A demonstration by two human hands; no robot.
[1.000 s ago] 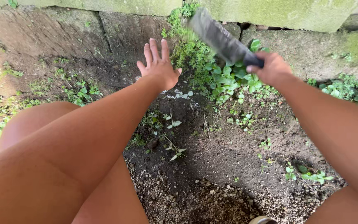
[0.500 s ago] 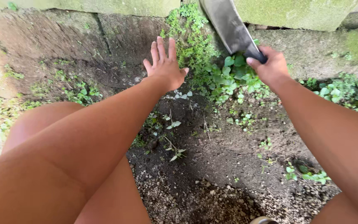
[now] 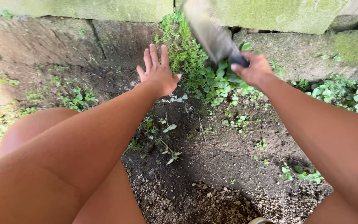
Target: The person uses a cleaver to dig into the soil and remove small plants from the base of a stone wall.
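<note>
- Head view, taking the leafy green weed clump (image 3: 218, 81) at the foot of the stone wall as the landmark: the right hand (image 3: 251, 68) sits just above and to the right of the clump, fingers wrapped tight around the dark handle of a broad-bladed knife (image 3: 210, 31).
- The blade rises up and to the left from that fist, over the top of the clump and across the face of the mossy stone wall (image 3: 270, 14); it is smeared with motion blur, so its edge and surface cannot be read.
- The left hand (image 3: 157, 72) hovers just left of the clump, palm down, fingers spread apart and holding nothing; whether it touches the soil beneath it cannot be told.
- A finer, feathery green plant (image 3: 179, 41) grows directly above and left of the clump, against the wall, between the open hand and the blade.
- Below the clump lies dark bare soil (image 3: 224, 153) with a few small cut or loose leaves (image 3: 170, 155) scattered on it, well below and to the left.
- Further below the clump the soil turns to pale gravel (image 3: 195, 199).
- Well to the right of the clump, more low green weeds (image 3: 344, 93) grow along the wall's base; a small sprig (image 3: 303, 174) sits down to the lower right.
- Far left of the clump, sparse weeds (image 3: 75, 99) dot the earth, and the person's bare knee (image 3: 34, 128) fills the lower left.
</note>
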